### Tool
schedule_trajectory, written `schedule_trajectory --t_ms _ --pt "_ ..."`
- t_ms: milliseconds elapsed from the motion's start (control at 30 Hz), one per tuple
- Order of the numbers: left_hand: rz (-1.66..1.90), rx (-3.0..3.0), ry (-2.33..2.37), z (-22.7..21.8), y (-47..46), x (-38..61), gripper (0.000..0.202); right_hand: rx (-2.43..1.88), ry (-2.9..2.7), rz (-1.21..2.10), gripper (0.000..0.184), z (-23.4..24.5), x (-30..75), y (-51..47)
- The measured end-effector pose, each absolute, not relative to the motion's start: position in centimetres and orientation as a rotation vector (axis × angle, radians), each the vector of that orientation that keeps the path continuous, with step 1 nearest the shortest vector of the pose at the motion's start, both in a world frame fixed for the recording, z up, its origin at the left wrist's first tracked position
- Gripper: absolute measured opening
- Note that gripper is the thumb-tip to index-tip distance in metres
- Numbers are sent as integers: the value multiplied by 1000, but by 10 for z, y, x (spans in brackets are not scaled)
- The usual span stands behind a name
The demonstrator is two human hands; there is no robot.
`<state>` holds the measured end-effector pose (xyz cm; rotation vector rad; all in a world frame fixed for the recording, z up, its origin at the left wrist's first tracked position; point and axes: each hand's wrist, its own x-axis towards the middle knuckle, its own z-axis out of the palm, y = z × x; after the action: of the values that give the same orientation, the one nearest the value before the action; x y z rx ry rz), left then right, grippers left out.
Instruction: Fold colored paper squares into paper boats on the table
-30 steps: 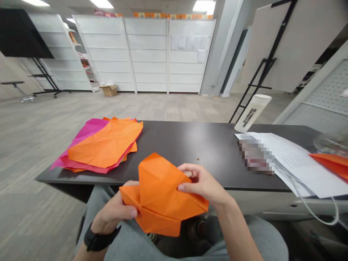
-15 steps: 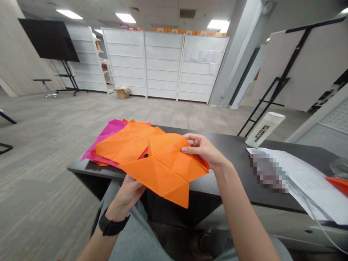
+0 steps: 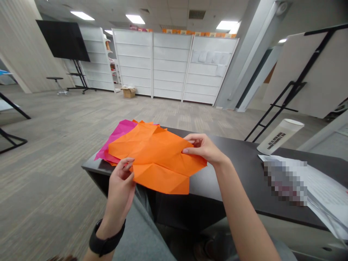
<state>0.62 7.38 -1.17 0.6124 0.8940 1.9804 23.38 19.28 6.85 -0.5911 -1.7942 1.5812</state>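
Observation:
A creased sheet of orange paper (image 3: 163, 170) is stretched between my two hands over the front edge of the dark desk. My right hand (image 3: 202, 148) pinches its right side, thumb on top. At the sheet's left edge, my left hand (image 3: 123, 175) has its thumb and fingers closed on the paper. Behind it, more creased orange paper (image 3: 136, 137) lies on the desk, and the border between the two is hard to make out. A magenta sheet (image 3: 119, 137) sticks out from under the orange at the left.
On the right of the dark desk (image 3: 239, 181) stands a tilted-looking white cylinder (image 3: 280, 136) with black print. Beside it lie printed white sheets (image 3: 323, 181) and a blurred-out item (image 3: 285, 183). A board on a black stand (image 3: 288, 94) rises behind the desk.
My left hand has come up from beneath the orange sheet to its left edge. The sheet now lies flatter, and the gap in its middle is gone. The view has shifted slightly left.

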Motion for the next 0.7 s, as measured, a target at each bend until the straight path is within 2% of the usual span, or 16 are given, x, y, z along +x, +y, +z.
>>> schedule_trajectory --t_ms 167,300,333,433,467,567,700 --pt "2056 708 850 -10 88 2 40 -613 -1806 1476 18 75 222 211" --pt "2106 1215 1050 -16 111 3 80 -636 -1806 1490 17 71 211 220" --pt "2126 1436 1184 -17 115 -1 78 -640 -1819 1514 17 70 210 223" --pt "1952 2067 1449 -18 124 -19 30 -682 -1808 1583 18 65 213 233" --pt "1870 2217 1426 -18 125 -26 23 -709 -1784 1610 18 63 216 238" --pt "1769 2448 1197 -16 127 -42 25 -796 -1652 1716 18 54 223 262" --pt "1901 2513 998 -15 128 -50 25 -892 -1526 1820 21 47 226 301"
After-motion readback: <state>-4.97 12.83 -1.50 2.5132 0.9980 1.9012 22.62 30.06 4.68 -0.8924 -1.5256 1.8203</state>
